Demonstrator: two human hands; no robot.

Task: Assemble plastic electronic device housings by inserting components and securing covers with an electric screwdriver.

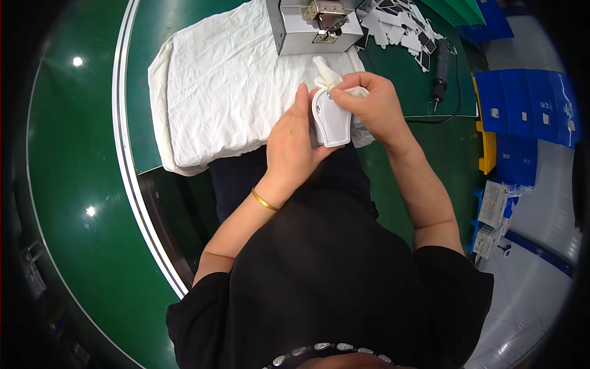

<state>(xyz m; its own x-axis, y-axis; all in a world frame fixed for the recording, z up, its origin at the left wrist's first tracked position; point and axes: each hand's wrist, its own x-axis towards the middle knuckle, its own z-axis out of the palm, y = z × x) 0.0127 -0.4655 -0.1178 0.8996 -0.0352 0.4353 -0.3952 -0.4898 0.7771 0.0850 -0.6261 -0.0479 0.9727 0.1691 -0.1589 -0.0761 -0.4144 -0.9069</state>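
- Your left grip [292, 144] is clamped round the white piece [334, 123], held at the near edge of the table [413, 89].
- Your right grip [375, 101] pinches wadded white cloth [327, 71] at its top rim.
- The piece looks light, stiff and perhaps slick; take it by the sides, sparing the flat face.
- No writing on it can be read.
- Rightward, the labels [524, 116] on blue bins [513, 89] are too small to read.
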